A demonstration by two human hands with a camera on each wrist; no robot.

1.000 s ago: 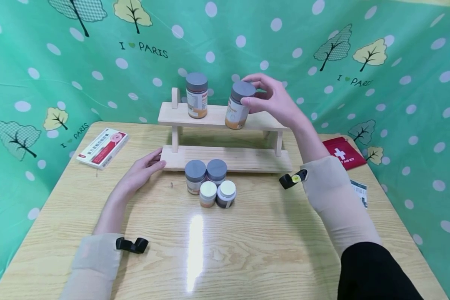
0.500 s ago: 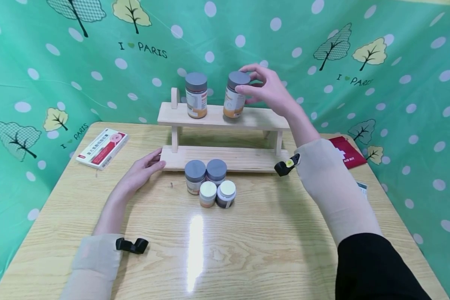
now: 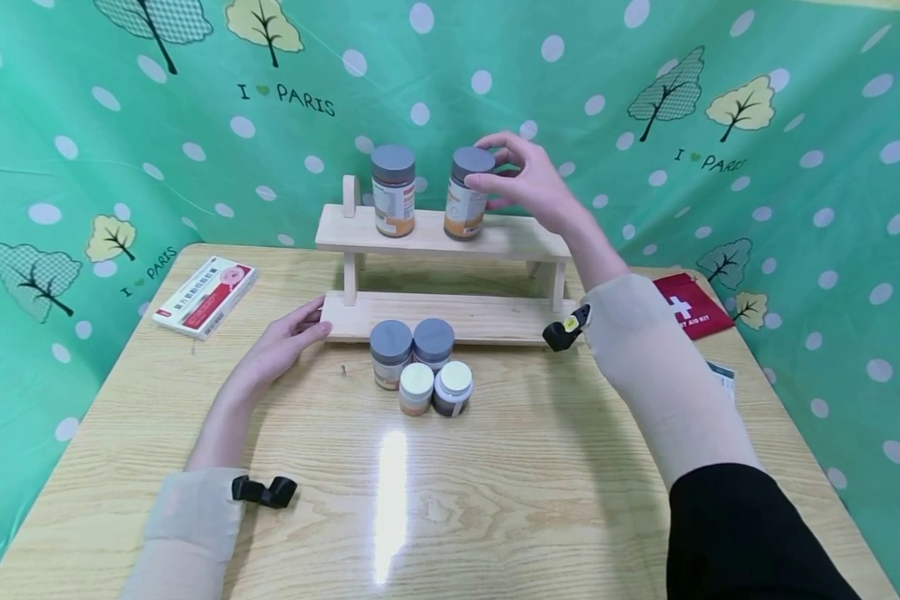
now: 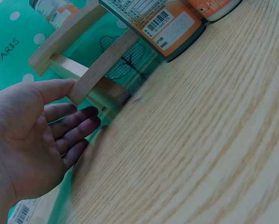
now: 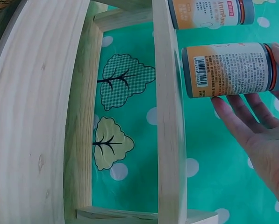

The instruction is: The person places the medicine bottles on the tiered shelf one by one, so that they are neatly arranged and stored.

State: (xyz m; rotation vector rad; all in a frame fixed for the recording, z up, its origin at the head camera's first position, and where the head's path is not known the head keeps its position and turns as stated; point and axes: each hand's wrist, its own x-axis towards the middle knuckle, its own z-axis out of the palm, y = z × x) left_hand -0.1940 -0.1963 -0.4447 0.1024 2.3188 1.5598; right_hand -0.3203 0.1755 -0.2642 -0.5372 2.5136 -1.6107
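Background filled by a green cloth (image 3: 480,33) printed with white dots, trees and PARIS lettering. Below it, a pale wood-grain table (image 3: 495,517), streaked by a bright reflection. Toward its far edge, a two-tier pale wooden rack (image 3: 487,315) is set. Its lower board is touched at the left end by the left hand (image 3: 279,343): thumb laid against the wood, other fingers relaxed, nothing gripped. Right hand (image 3: 532,185) is positioned at the upper board, thumb and fingers curled in a grip. Far left of the table is occupied by a flat white-and-red printed box (image 3: 206,296); far right, by a red pouch marked with a white cross (image 3: 693,308). A grey-lidded cylindrical jar with white-and-orange label (image 3: 465,204) is gripped near its lid by the right hand and held upright on the upper board; its barcode is shown in the right wrist view. To its left, well apart, a matching grey-lidded jar (image 3: 394,200) is stood. Two more grey-lidded jars (image 3: 392,354) are placed side by side before the lower board. Nearest the viewer, two small white-lidded bottles (image 3: 416,390) are grouped just in front of these.
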